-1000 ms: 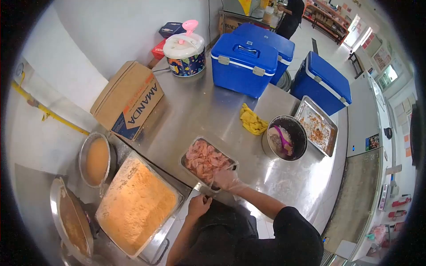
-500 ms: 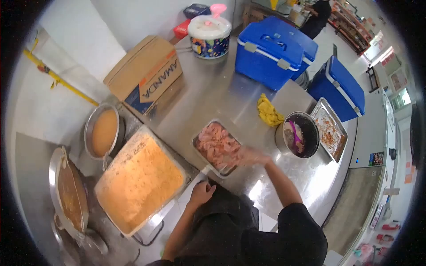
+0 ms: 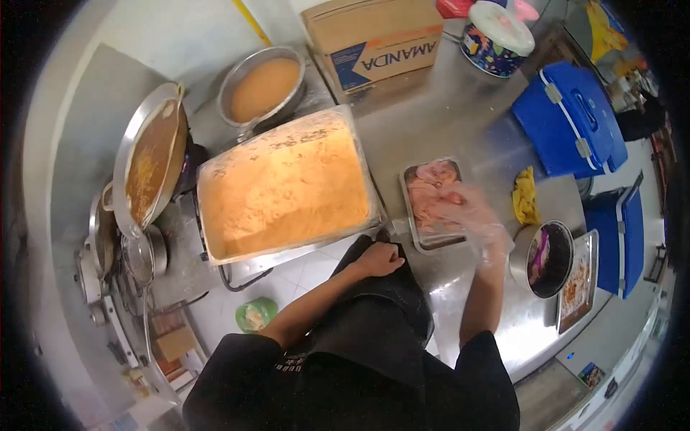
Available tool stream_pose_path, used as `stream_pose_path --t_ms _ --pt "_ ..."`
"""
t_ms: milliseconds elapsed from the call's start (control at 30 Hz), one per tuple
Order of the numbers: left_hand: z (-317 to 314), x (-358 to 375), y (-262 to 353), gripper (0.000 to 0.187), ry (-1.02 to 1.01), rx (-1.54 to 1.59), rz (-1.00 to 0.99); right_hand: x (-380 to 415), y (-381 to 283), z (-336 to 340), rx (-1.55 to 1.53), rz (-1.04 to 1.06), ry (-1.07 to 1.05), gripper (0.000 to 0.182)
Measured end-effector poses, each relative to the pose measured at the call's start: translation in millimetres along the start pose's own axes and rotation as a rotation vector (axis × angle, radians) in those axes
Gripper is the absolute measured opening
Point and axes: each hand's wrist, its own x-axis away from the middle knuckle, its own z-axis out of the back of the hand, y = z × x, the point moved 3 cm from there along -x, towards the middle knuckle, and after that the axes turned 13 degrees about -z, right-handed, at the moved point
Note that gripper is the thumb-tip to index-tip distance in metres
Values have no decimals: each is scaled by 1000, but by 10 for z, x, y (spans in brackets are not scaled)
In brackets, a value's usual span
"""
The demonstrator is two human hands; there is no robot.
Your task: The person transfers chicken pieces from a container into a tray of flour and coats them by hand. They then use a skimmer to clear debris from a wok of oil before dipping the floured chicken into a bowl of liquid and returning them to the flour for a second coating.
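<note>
A metal tray (image 3: 434, 248) holds raw, pinkish meat pieces (image 3: 430, 194) on the steel worktop. Over the tray's right side is my right hand (image 3: 480, 219), in a loose clear plastic glove. It is blurred by motion, so its fingers and anything in them cannot be made out. My left hand (image 3: 381, 259) rests against the black apron at the worktop's near edge, fingers curled, with no object visible in it. Left of the meat stands a large tray (image 3: 373, 205) of orange-yellow powdery coating (image 3: 287, 190). A dark pot (image 3: 522, 260) with a purple utensil (image 3: 539, 248) sits to the right.
A bowl of orange liquid (image 3: 262, 90) and a wide pan (image 3: 154, 169) are at the left. Behind the meat stand a cardboard box (image 3: 381, 47) and a patterned container (image 3: 489, 50). A yellow cloth (image 3: 525, 197), blue coolers (image 3: 568, 118) and a crumb-covered tray (image 3: 577, 284) lie rightward.
My view has turned left, so everything sits further right and more of the pans shows. My right hand stays over the meat tray; my left remains by the apron.
</note>
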Motion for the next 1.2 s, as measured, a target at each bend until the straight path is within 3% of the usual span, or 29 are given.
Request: stream_pose_path --t_ms 33,67,100,133,167,200,233,300,433,500,533,600,667,733,833,1000,1067,1133,1167,1200 --pt "43 21 12 30 2 -5 8 -120 -171 -270 71 85 -7 22" --pt "47 3 35 30 10 -12 -4 -13 -627 -494 383 192 69 25" --pt "0 -5 71 31 -1 -13 -24 -209 -648 -759 357 -10 -85 26" --pt "-165 10 -111 30 20 -8 -124 -480 -406 -1092 216 164 -114 30" --pt "-470 -4 -439 28 184 -145 -411 -523 -414 -1342 201 164 -138 35" --pt "-732 3 -624 26 365 -265 -699 -426 -531 -1460 227 297 -24 33" --pt "-767 10 -661 28 387 -247 -732 -430 -462 -1604 307 394 94 29" --pt "-558 -10 -428 30 296 -94 -547 -281 -270 -1611 401 472 225 26" --pt "-33 -149 84 37 172 72 -61 245 235 -1064 394 199 585 23" --pt "34 -238 285 41 67 107 204 445 759 -739 665 175 701 19" --pt "0 -280 318 41 68 110 201 520 991 -615 778 87 728 20" --pt "23 -377 445 42 373 -131 56 585 1300 -463 890 -1 755 20" --pt "55 -487 485 46 347 -245 14 621 1445 -416 943 115 804 20" --pt "54 -599 550 54 286 -469 -72 588 1471 -424 957 91 804 22" --pt "29 -690 497 47 220 -574 -105 493 1476 -373 980 85 862 24" --pt "-52 -662 441 34 220 -580 -122 271 1709 -393 1081 16 850 34" --pt "-64 -616 438 28 252 -553 -122 100 2212 -392 727 -47 931 29" --pt "-27 -634 522 21 260 -497 -163 210 1714 -358 800 -603 538 26" --pt "55 -668 687 20 247 -470 -182 150 1969 -407 810 -541 542 24" --pt "99 -668 719 24 291 -428 -204 313 1626 -357 742 -417 636 25"
